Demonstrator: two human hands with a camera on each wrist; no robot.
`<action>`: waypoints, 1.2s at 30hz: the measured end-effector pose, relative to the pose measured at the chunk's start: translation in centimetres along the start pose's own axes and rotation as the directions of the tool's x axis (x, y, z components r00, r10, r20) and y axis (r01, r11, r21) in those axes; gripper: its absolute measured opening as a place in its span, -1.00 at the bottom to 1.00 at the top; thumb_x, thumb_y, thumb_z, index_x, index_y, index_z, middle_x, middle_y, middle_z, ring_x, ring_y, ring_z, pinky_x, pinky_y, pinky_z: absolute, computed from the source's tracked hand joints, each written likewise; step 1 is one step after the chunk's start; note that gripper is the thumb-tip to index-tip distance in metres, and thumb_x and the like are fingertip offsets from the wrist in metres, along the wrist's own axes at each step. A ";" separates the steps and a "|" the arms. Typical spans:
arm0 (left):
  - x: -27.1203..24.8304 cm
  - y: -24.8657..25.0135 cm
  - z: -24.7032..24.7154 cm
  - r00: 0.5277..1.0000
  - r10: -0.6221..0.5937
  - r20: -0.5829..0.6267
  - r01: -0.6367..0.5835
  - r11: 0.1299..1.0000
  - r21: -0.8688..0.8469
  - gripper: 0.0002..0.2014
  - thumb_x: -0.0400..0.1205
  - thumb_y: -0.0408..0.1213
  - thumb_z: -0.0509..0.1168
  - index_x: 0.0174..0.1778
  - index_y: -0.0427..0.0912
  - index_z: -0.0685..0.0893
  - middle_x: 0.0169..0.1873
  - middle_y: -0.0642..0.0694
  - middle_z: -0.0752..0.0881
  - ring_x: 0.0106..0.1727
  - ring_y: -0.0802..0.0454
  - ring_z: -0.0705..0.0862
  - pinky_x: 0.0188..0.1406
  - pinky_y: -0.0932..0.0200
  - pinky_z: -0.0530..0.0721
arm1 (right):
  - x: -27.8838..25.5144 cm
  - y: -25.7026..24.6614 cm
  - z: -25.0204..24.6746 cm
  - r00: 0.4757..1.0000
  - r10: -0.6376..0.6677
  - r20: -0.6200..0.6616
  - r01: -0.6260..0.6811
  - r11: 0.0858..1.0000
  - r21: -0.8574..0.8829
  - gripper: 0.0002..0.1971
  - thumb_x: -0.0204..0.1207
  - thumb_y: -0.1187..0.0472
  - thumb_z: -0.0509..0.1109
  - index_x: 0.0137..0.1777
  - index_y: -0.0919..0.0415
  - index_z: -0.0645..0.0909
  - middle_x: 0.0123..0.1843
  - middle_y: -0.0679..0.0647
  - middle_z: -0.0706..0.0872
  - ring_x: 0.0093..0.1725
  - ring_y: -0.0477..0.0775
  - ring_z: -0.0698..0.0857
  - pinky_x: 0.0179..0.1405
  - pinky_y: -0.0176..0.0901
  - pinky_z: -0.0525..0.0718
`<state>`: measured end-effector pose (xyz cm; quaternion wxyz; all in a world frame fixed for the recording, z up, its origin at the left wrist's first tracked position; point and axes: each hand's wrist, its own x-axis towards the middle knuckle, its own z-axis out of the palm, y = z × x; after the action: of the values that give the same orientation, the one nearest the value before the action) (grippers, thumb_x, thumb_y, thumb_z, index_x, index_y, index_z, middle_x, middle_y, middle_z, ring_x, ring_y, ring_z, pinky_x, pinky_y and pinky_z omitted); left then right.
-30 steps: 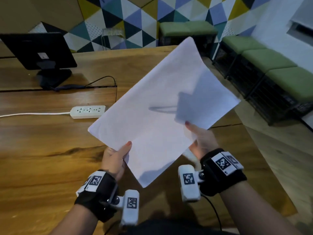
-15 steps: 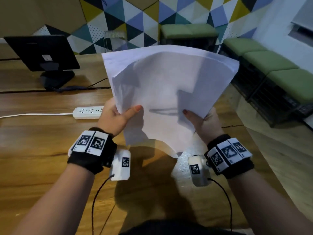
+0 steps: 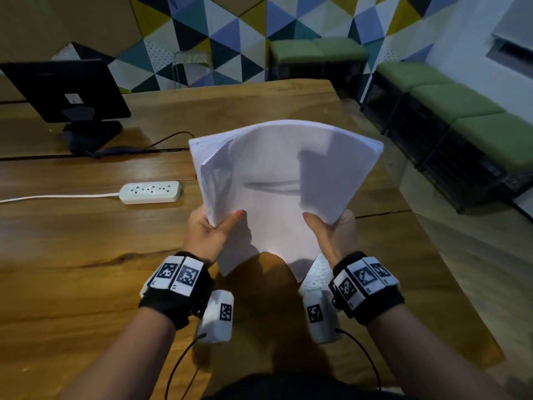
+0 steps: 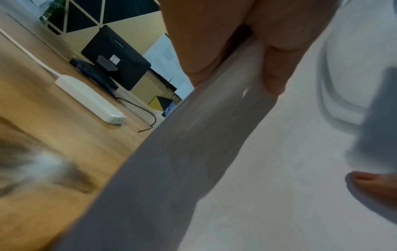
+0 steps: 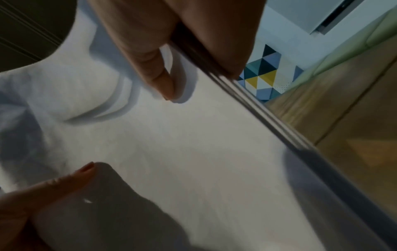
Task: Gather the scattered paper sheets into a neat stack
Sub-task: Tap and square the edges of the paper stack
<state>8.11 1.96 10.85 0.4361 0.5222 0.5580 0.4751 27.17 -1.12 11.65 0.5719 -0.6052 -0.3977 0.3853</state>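
We find the left hand [image 3: 209, 230] clamped on the left edge of the paper sheets [image 3: 284, 183], thumb lying across the front face and the other fingers behind; the left wrist view shows the sheets caught between them. The right hand [image 3: 331, 233] grips the right edge the same way, thumb in front, fingers curled behind. The sheets are held up off the wooden table [image 3: 72, 255], bowed toward us, tilted away at the top. At the upper left corner several sheet edges show stepped, and the right wrist view shows separate edge lines along the side, so we judge the stack not yet squared.

Recommended practice for this step: we would loosen both grips just enough for the sheets to slide, stand the bundle with its lower edge on the table and tap it, then turn and tap a side edge. Too firm a grip will likely lock the offsets in; too loose risks sheets fanning out. The power strip [image 3: 150, 192] and monitor [image 3: 65, 89] lie well apart to the left.
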 end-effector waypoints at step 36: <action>-1.2 -0.5 -0.8 0.992 -0.082 0.096 0.073 0.993 0.091 -0.94 0.52 -0.35 0.36 -0.24 -0.13 0.62 -0.45 0.19 0.70 -0.39 0.26 0.67 -0.53 0.59 0.53 | 1.2 0.5 -1.3 0.986 0.081 0.142 -0.058 0.985 -0.164 -0.85 0.37 0.50 0.44 -0.26 0.62 0.54 -0.30 0.19 0.57 -0.24 0.08 0.53 -0.21 -0.13 0.50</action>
<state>7.37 0.67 10.49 0.4582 0.5416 0.5759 0.4063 28.91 -0.50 11.19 0.4767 -0.6321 -0.4473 0.4161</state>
